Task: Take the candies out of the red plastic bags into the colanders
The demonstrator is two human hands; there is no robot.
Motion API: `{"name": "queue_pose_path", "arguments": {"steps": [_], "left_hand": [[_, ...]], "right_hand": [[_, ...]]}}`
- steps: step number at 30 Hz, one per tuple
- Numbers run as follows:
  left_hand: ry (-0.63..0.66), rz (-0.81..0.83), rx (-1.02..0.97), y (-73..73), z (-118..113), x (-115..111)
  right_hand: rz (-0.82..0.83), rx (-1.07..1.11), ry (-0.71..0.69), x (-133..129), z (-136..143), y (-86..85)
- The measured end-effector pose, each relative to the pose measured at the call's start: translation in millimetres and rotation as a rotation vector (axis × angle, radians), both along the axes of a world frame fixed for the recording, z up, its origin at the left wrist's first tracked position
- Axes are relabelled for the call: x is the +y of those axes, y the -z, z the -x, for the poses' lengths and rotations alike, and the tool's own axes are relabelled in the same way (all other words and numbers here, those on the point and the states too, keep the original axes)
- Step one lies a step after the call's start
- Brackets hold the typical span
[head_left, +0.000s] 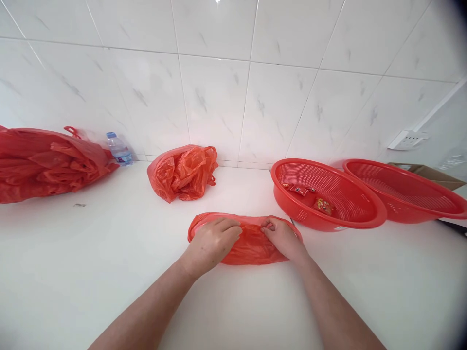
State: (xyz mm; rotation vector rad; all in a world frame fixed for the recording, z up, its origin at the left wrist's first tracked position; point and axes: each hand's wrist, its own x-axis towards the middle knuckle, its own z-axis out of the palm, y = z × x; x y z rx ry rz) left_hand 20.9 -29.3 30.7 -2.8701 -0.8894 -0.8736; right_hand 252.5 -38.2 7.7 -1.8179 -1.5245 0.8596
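Note:
A red plastic bag [251, 248] lies on the white table in front of me, spread wide from side to side. At its left part, my left hand [215, 243] is closed, its fingers bent down and pinching the bag's upper layer. My right hand [282, 236] pinches the same bag near its right part, thumb and forefinger together. A gap of red plastic shows between the two hands. Behind this bag, a crumpled red bag [186, 172] rests near the tiled wall.
A red colander [328, 194] with small packets stands at the right, beside another red colander [404, 192] and a cardboard box [428, 175]. At the far left are a large red bag [47, 165] and a water bottle [119, 149] by the wall.

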Motion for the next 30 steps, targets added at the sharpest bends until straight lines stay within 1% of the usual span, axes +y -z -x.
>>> {"name": "queue_pose_path", "arguments": {"steps": [2,3,5,7,9,11,12,14,16,18,19,21,22,24,26,28,30], "left_hand": [[0.003,0.042,0.08,6.0,-1.5,2.2],[-0.023,0.077,0.117,10.5,-0.6,4.3],[-0.107,0.175,0.166,21.2,3.8,9.5],[-0.17,0.29,0.184,31.3,9.6,14.4],[-0.183,0.36,0.182,37.1,14.2,17.5],[-0.152,0.357,0.171,37.1,16.2,18.2],[-0.129,0.331,0.163,35.1,16.2,17.6],[-0.084,0.244,0.148,28.5,14.2,14.9],[-0.04,0.135,0.132,21.3,10.4,10.6],[0.005,0.068,0.124,16.9,5.4,5.9],[0.022,0.065,0.125,16.2,2.8,3.8],[0.031,0.104,0.138,18.1,-1.8,0.6],[0.024,0.136,0.151,20.2,-3.6,-0.3],[0.007,0.199,0.18,24.7,-5.6,-0.8],[-0.005,0.246,0.195,27.8,-6.0,-0.4],[-0.006,0.274,0.195,28.4,-5.4,-0.2],[-0.011,0.293,0.189,27.2,-4.6,-0.5]], "right_hand": [[0.028,0.013,-0.098,-4.8,2.7,-3.3],[0.036,0.026,-0.14,-6.8,2.3,-4.2],[0.05,0.097,-0.183,-8.8,-2.1,-3.5],[0.065,0.299,-0.194,-7.9,-10.2,0.1],[0.07,0.6,-0.193,-4.7,-18.8,5.3],[0.046,0.859,-0.199,-0.7,-25.1,10.1],[0.025,0.945,-0.201,1.2,-27.0,12.0],[-0.007,1.029,-0.195,4.1,-28.3,14.8],[-0.011,1.049,-0.177,5.5,-27.5,16.7],[-0.003,1.031,-0.172,5.4,-25.8,17.6],[-0.003,1.009,-0.173,4.7,-24.8,17.4],[-0.027,0.925,-0.15,1.8,-21.5,14.8],[-0.057,0.847,-0.122,-0.5,-19.1,12.2],[-0.152,0.595,-0.052,-6.8,-12.1,4.7],[-0.269,0.283,-0.014,-13.7,-2.7,-3.5],[-0.425,0.028,-0.043,-18.9,7.0,-8.2],[-0.571,-0.145,-0.134,-20.1,14.3,-6.3]]}}
